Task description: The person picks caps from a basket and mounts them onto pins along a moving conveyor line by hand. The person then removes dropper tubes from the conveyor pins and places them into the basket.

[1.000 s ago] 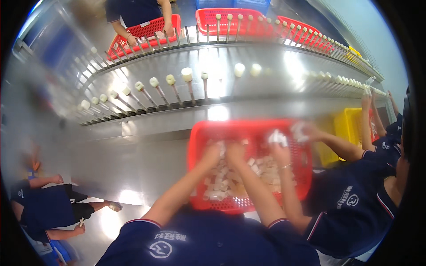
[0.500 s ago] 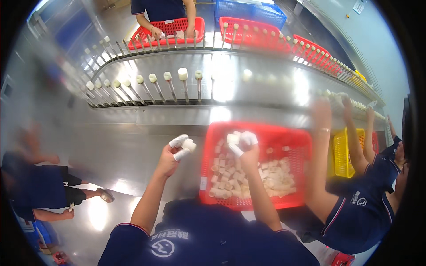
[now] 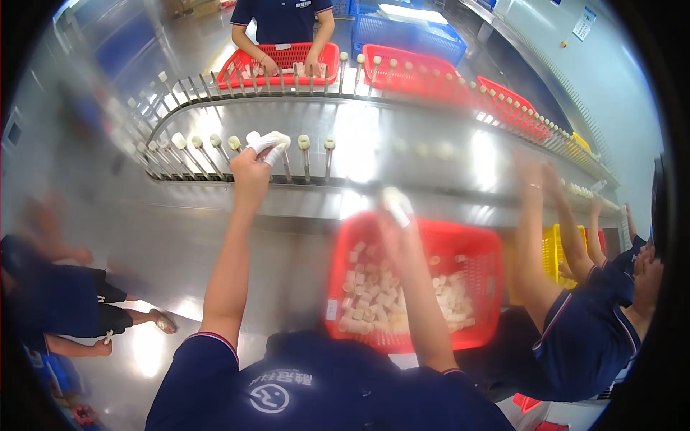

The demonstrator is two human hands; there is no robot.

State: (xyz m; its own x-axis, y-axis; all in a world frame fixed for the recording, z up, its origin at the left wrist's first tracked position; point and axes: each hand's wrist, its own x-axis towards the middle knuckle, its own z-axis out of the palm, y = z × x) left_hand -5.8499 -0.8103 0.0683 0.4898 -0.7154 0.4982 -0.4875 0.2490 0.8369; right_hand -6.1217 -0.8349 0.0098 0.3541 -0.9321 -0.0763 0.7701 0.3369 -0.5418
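Note:
My left hand (image 3: 250, 167), white covers on its fingertips, is closed around a small cream cylinder at the top of an upright metal rod (image 3: 288, 164) in the near row. Its fingers mostly hide that cylinder. Further right, my right hand (image 3: 397, 221) is raised above the far edge of a red basket (image 3: 491, 287), smeared by motion. A pale cylinder (image 3: 391, 195) shows at its covered fingertips. Many loose cream cylinders (image 3: 368, 302) lie in the basket. Other rods beside my left hand carry cream cylinders (image 3: 304, 141) on their tips.
The rods stand along a looped metal track (image 3: 215, 179) on a steel table. Across it, a person (image 3: 284, 21) reaches into another red basket (image 3: 334, 61). Co-workers' arms (image 3: 530, 223) are close on my right, near a yellow basket (image 3: 552, 251). Someone stands at left (image 3: 57, 298).
My left hand has moved up and away from me, from beside the basket to the near rods. My right hand has lifted toward the basket's far edge. The person opposite has shifted slightly.

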